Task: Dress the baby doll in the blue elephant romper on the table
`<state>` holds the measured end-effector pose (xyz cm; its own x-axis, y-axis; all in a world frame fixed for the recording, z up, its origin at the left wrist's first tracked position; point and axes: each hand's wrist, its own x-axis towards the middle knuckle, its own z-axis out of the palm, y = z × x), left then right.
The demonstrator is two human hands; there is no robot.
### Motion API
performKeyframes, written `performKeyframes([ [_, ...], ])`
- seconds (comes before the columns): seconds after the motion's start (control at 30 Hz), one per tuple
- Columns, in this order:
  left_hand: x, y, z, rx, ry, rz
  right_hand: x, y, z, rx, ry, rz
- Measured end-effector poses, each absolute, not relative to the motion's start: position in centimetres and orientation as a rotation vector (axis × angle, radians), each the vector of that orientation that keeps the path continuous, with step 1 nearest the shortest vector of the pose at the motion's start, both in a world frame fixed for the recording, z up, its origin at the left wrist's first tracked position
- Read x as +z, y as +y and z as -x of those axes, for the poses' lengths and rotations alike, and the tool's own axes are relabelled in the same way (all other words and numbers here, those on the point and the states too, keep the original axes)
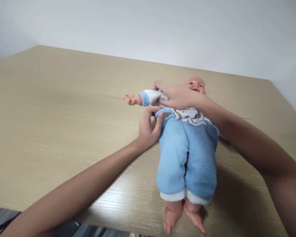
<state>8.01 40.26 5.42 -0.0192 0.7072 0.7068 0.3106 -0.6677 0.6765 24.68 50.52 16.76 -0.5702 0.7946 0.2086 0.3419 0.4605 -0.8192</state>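
A plastic baby doll (196, 84) lies on its back on a light wooden table (64, 108), feet toward me. It wears a fluffy light blue romper (187, 154) with white cuffs and a printed white chest panel. My left hand (148, 126) pinches the romper's edge at the doll's side, under its outstretched arm (134, 98). My right hand (176, 95) lies across the doll's chest and shoulder, fingers closed on the white sleeve fabric. The doll's bare feet (182, 215) hang near the table's front edge.
A plain white wall (162, 29) rises behind the table. The table's front edge (108, 225) runs just below the doll's feet, with dark floor showing beneath at the lower left.
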Motion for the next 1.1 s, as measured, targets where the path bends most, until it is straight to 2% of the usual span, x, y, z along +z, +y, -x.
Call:
performKeyframes([
  [0.23, 5.2, 40.0, -7.9, 1.978, 0.959, -2.262, 17.4, 48.8, -28.2, 0.862, -2.207, 0.902],
  [0.5, 5.4, 40.2, -8.7, 2.091, 0.849, -1.949, 14.8, 49.3, -28.1, 0.748, -2.264, 0.815],
  [0.73, 4.9, 41.1, -8.6, 1.799, 1.091, -1.468, 12.7, 50.3, -28.1, 0.797, -2.307, 0.749],
  [0.83, 4.3, 42.1, -8.2, 1.639, 1.049, -1.31, 12.3, 50.4, -28.0, 0.852, -2.308, 0.729],
  [1.1, 3.0, 44.1, -7.4, 1.351, 0.991, -1.257, 13.9, 45.6, -30.2, 0.807, -2.017, 1.024],
])
